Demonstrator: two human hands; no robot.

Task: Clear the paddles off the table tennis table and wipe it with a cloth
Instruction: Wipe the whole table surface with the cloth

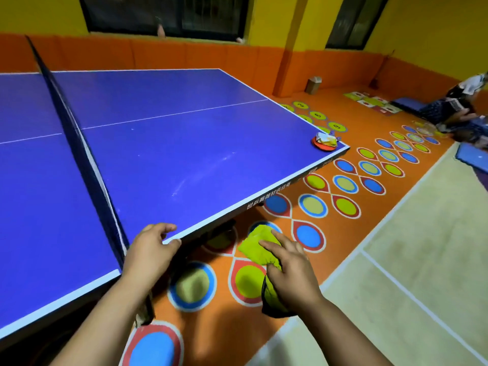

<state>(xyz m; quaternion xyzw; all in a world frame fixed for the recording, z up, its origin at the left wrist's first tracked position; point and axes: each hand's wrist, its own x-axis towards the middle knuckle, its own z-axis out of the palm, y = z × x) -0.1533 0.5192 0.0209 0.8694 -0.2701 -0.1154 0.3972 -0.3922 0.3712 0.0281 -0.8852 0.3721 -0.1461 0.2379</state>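
The blue table tennis table point(163, 143) fills the left of the head view, with its dark net point(76, 151) crossing it. My left hand point(151, 250) rests on the table's near side edge, next to the net, fingers loosely curled over the white rim. My right hand point(289, 268) holds a yellow-green cloth point(260, 244) off the table, above the floor. A red paddle point(323, 146) lies on the far right corner, with a crumpled yellow and white thing point(327, 138) on top of it.
The orange floor point(330, 233) beside the table is painted with coloured circles. A small bin point(313, 85) stands by the orange padded wall. A person point(459, 107) sits on blue mats at the far right. Pale court flooring point(422, 247) lies to my right.
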